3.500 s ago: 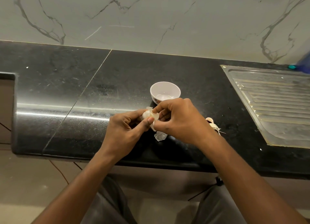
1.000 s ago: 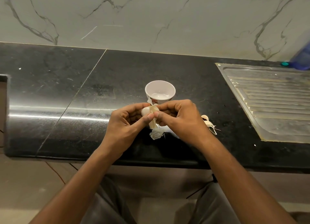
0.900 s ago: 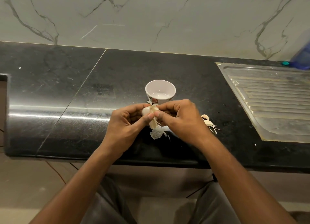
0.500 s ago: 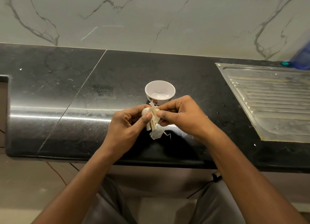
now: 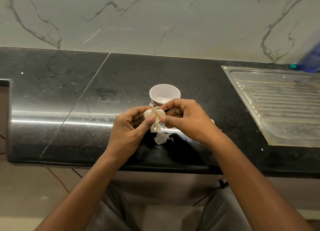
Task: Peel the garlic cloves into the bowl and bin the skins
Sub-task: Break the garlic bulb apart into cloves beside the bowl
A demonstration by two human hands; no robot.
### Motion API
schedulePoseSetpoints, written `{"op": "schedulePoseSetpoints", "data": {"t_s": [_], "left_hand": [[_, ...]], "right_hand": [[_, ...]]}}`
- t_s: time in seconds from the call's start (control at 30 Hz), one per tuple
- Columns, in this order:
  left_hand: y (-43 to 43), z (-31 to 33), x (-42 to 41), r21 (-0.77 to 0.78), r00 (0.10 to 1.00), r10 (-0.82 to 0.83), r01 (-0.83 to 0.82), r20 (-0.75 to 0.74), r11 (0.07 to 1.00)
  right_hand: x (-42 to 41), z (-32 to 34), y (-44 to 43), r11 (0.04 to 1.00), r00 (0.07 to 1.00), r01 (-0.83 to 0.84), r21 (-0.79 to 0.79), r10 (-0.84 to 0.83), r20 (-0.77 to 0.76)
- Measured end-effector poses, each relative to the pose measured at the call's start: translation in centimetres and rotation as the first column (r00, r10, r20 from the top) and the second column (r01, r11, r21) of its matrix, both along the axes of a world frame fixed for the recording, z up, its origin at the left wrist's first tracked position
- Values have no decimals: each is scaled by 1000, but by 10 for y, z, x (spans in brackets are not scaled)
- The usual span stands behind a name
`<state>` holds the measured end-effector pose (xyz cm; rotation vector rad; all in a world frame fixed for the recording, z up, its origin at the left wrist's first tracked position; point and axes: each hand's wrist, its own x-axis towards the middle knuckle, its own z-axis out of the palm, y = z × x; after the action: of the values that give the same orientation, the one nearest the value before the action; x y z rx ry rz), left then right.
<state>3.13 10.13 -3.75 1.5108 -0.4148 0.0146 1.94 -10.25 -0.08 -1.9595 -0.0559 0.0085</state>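
We hold the garlic (image 5: 154, 113) above the table (image 5: 69, 101), just in front of the bowl (image 5: 164, 94), so a freed clove has a short way to go. Our left hand (image 5: 128, 132) clamps it steady while our right hand (image 5: 187, 120) pinches a strip of skin (image 5: 155, 126). Shed skin (image 5: 161, 138) lies below, not yet binned.

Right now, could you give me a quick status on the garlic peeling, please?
Left hand and right hand both on garlic, skin half off. Bowl empty. Loose skin on counter.
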Motion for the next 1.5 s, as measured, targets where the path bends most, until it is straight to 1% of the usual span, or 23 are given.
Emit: {"op": "schedulePoseSetpoints", "data": {"t_s": [0.1, 0.23, 0.43, 0.53, 0.67, 0.73, 0.87, 0.93, 1.03, 1.13, 1.27, 1.33, 1.43, 1.5], "left_hand": [[0, 1, -1, 2, 1000, 4, -4, -3, 1000], [0, 1, -1, 18, 1000, -5, 5, -2, 1000], [0, 1, -1, 9, 1000, 14, -14, -26, 1000], [-1, 1, -2, 6, 1000, 13, -13, -24, 1000], [-1, 1, -2, 15, 1000, 15, -14, -13, 1000], [0, 0, -1, 20, 1000, 19, -19, -8, 1000], [0, -2, 0, 22, 1000, 23, -23, -5, 999], [0, -2, 0, 28, 1000, 23, -23, -4, 999], [0, -3, 1, 37, 1000, 25, -25, -1, 999], [1, -4, 1, 40, 1000, 19, -19, -4, 999], [1, -4, 1, 39, 1000, 18, -17, -9, 999], [1, -3, 1, 29, 999, 20, -19, -25, 999], [1, -3, 2, 28, 999, 13, -12, -32, 1000], [1, -2, 0, 23, 1000, 13, -12, -27, 1000]], "right_hand": [[1, -1, -2, 999, 1000, 0, 41, 1, -19], [0, -4, -2, 999, 1000, 12, -35, -13, -17], [-1, 0, -5, 996, 997, 78, -46, -78, 13], [-4, 5, -13, 994, 994, 107, -31, -107, 3], [-12, 14, -34, 980, 984, 178, -93, -174, 45], [-15, 18, -52, 948, 968, 250, -195, -238, 82], [-20, 11, -83, 819, 931, 366, -442, -319, 179], [-22, 5, -88, 756, 926, 378, -535, -315, 210], [-26, 2, -85, 670, 932, 358, -650, -297, 208], [-29, 2, -80, 627, 934, 351, -695, -285, 215], [-30, 4, -78, 620, 937, 342, -706, -286, 203], [-30, 7, -76, 641, 936, 347, -685, -278, 215], [-31, 13, -61, 750, 935, 353, -560, -261, 240], [-30, 14, -45, 822, 942, 326, -467, -243, 230]]}}
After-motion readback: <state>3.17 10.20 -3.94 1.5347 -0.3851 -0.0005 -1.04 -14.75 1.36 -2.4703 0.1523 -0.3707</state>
